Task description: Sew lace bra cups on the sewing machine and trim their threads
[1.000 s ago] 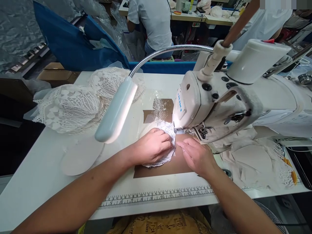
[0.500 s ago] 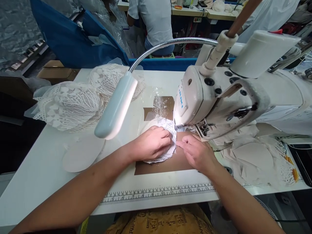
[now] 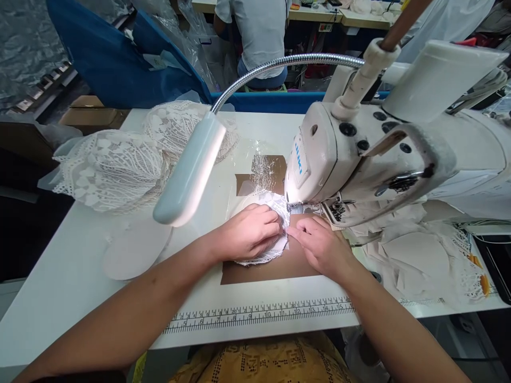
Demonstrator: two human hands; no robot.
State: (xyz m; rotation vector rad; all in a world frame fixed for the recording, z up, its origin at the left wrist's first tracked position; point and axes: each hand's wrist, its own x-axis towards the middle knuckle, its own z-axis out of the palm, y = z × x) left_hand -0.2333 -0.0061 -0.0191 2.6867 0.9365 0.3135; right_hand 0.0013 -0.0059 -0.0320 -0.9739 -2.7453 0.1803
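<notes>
A rounded white lace cup piece point(image 3: 274, 201) lies under the needle end of a white sewing machine point(image 3: 319, 154), its right edge at the presser foot. My left hand point(image 3: 252, 230) rests on top of it with curled fingers gripping the fabric. At the lace's right edge, my right hand point(image 3: 319, 242) has thumb and forefinger pinched together on the rim, the other fingers folded. Both palms hide part of the piece. Beneath the work is a brown sheet point(image 3: 255, 274) on the white table.
A lamp point(image 3: 191, 170) on a bendable neck hangs left of the machine. Lace cups point(image 3: 115, 165) are piled at the back left, near a pale oval pad point(image 3: 138, 250). Cut fabric pieces point(image 3: 415, 252) lie right. A printed ruler point(image 3: 255, 316) runs along the front. A person point(image 3: 261, 37) sits beyond.
The view has shifted slightly, with the machine a little farther right. My right fingertips have edged left against the lace rim. The left hand keeps its grip with hardly any movement.
</notes>
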